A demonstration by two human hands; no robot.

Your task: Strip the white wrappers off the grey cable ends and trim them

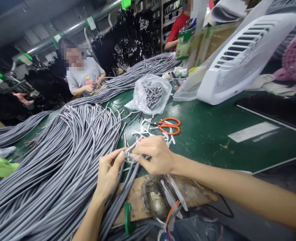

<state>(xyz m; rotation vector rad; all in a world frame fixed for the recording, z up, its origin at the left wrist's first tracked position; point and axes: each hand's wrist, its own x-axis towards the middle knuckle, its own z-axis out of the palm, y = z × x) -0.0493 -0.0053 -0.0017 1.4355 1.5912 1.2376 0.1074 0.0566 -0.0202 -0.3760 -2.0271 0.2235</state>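
Both hands meet over the front of the green table, fingers pinched at the stripped end of a grey cable (132, 146). My left hand (109, 170) is closed on the cable from the left, thumb against forefinger. From the right, my right hand (154, 154) is closed on the same end, its fingertips partly hidden. Shiny, pale loose strands show between the fingers; their exact kind is unclear. Just beyond the hands lie scissors (169, 126) with orange handles, among white scraps (144, 127). A large bundle of grey cables (70, 150) spreads to the left.
A clear bag (150, 93) of short grey pieces sits behind the scissors. A white slatted plastic object (245, 57) stands at right, near a green tin (184, 43). A wooden board (135, 197) lies in front. A co-worker (85, 73) works across the table; another person (176, 31) is farther back.
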